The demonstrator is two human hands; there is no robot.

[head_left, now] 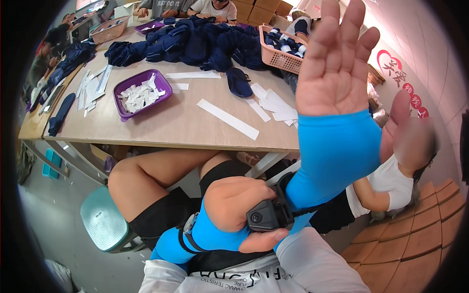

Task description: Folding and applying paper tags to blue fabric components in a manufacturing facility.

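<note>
My right hand (334, 73) is raised on the right, palm facing me and fingers spread, with nothing in it. A bright blue sleeve (337, 146) covers its forearm and part of the palm. On that wrist sits a small black camera (261, 216) on a strap. My left hand (234, 202) wraps round this wrist camera, thumb below and fingers above. Its own blue sleeve (207, 234) carries a black strap with a small device (189, 223). The fingertips behind the camera are hidden.
On the table (181, 117) stand a purple tray (166, 100) of white labels, paper strips (228, 118), a heap of navy fabric (195, 44) and a pink basket (281, 61). A teal stool (100, 219) stands left. A person (395, 180) sits right, by cardboard boxes (405, 239).
</note>
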